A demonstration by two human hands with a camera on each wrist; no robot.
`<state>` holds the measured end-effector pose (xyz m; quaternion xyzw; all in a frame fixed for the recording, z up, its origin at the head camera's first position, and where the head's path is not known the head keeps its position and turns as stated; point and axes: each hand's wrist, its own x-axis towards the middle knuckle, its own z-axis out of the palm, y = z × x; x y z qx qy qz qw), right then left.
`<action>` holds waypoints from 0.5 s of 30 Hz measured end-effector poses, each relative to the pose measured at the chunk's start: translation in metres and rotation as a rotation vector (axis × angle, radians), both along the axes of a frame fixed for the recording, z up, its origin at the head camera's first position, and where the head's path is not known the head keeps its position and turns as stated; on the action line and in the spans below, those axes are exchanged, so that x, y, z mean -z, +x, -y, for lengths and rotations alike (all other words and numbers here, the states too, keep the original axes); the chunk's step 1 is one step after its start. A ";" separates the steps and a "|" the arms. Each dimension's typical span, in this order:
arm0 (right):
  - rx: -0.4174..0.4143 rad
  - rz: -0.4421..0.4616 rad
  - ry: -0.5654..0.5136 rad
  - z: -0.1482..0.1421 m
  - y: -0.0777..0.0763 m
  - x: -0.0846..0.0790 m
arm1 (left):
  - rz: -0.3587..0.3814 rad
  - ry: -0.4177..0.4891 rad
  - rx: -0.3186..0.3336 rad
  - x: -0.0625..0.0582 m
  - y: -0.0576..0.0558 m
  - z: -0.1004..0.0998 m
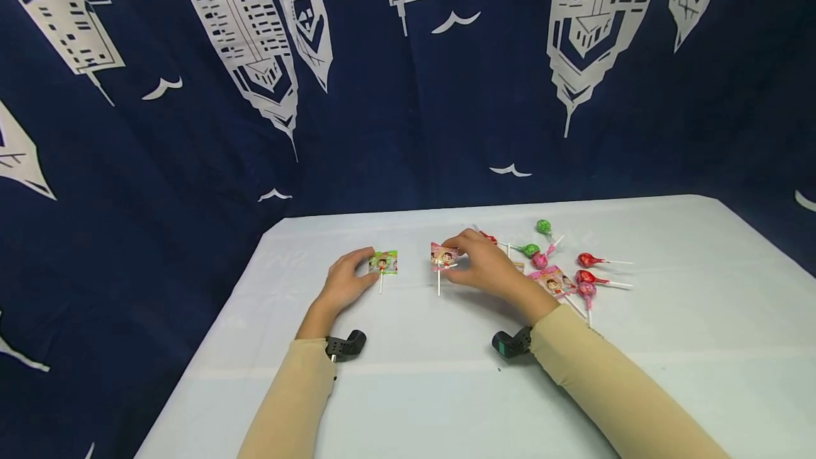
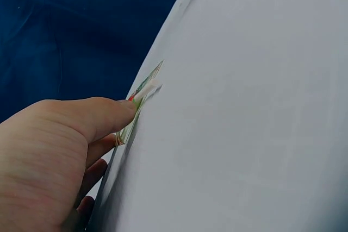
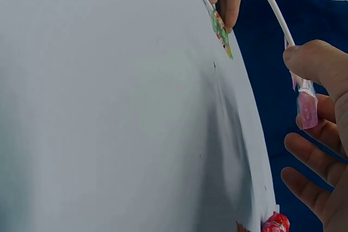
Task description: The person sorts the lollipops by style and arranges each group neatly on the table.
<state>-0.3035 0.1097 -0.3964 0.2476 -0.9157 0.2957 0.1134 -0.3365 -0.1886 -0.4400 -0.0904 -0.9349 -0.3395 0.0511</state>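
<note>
Between the thumb and fingers of my left hand (image 1: 346,279) is a flat lollipop in a green printed wrapper (image 1: 387,262), its white stick pointing toward me. In the left wrist view this green lollipop (image 2: 143,92) is seen edge-on, close to the tabletop. My right hand (image 1: 489,269) pinches a flat lollipop in a pink wrapper (image 1: 440,255) a short way to the right. The right wrist view shows the pink lollipop (image 3: 308,110) held up off the table, stick upward, with the other fingers spread apart. Part of each wrapper is covered by the fingers.
Right of my right hand lies a loose group of lollipops: another pink flat packet (image 1: 552,280), red ball lollipops (image 1: 588,260), pink ones (image 1: 539,261) and green ones (image 1: 543,227). The white table (image 1: 433,388) ends at a dark blue printed cloth (image 1: 408,126) behind.
</note>
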 end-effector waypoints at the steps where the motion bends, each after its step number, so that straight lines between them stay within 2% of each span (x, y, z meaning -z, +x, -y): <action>1: -0.003 0.007 -0.002 0.003 -0.002 0.000 | 0.000 -0.006 -0.003 0.000 0.000 0.000; 15: -0.035 0.091 0.054 0.035 -0.027 0.007 | -0.011 -0.010 0.003 0.001 -0.001 0.000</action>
